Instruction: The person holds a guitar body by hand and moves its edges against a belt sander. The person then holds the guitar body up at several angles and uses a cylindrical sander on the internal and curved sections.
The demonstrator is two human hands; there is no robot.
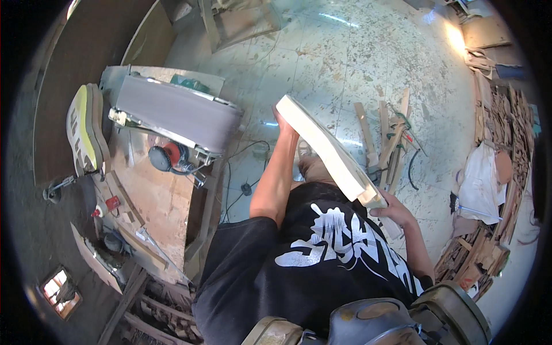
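Note:
A long, pale, curved piece of wood slants across the front of my body, held off the floor between both hands. My left hand grips its far left end, its fingers mostly hidden behind the wood. At the lower right end, my right hand closes around the wood near a stepped, notched part. To the left, a belt sander with a wide grey belt sits on a workbench, apart from my hands. A round-headed hand sander rests beside it.
Several wood strips lie on the tiled floor to the right. Stacked scrap wood and a white sack line the right side. On the bench are a red-and-white bottle and a bar clamp. A cable trails nearby.

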